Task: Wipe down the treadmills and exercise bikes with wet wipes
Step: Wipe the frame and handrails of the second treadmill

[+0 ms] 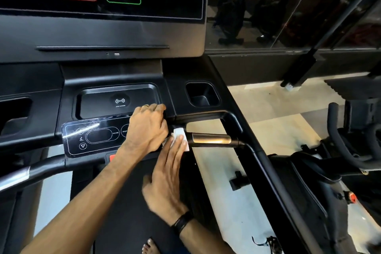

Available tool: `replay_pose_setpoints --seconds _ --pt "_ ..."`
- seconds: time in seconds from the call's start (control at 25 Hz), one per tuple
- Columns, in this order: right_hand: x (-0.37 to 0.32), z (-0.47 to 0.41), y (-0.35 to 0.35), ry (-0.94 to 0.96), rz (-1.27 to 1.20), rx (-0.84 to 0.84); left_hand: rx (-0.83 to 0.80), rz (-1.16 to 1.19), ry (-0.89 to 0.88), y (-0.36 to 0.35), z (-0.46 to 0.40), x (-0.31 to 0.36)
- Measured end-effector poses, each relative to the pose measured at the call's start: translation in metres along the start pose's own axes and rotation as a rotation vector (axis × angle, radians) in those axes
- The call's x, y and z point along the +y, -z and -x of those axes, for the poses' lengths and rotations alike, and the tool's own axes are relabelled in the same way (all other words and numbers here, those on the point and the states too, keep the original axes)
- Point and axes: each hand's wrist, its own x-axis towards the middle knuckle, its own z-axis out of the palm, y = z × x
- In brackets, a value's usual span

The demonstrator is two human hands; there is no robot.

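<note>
I stand on a black treadmill, facing its console point(115, 33). A white wet wipe point(179, 134) is wrapped over the inner end of the right pulse-grip handle point(212, 139), a black bar with a metallic sensor strip. My left hand point(147, 128), with a ring on it, is curled around that inner end, at the wipe's left edge. The outstretched fingers of my right hand point(167, 175), which has a black wristband, press the wipe against the bar from below. A lower control panel point(92, 137) lies left of my hands.
A phone tray point(117, 101) and a cup holder point(202, 95) sit above the hands. The left handle point(31, 171) runs toward me. An exercise bike point(340, 161) stands at the right across a strip of light floor. A mirror wall point(288, 6) is behind.
</note>
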Motion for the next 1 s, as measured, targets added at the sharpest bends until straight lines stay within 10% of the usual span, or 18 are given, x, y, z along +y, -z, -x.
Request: replay_pose_setpoints --seconds 0.28,0.48,0.72,1.0 --pt "0.084 -0.088 0.052 -0.823 -0.799 0.385 0.014 -0.019 -0.035 0.001 0.004 0.0" --pt "0.011 -0.047 0.012 -0.469 -0.669 0.226 0.008 -0.043 -0.049 -0.002 0.005 -0.003" --pt "0.131 -0.077 0.059 -0.57 -0.195 0.283 0.031 -0.025 -0.049 -0.001 0.005 -0.003" --pt "0.118 -0.058 0.053 0.069 0.046 0.135 0.049 -0.068 -0.012 -0.001 0.012 0.0"
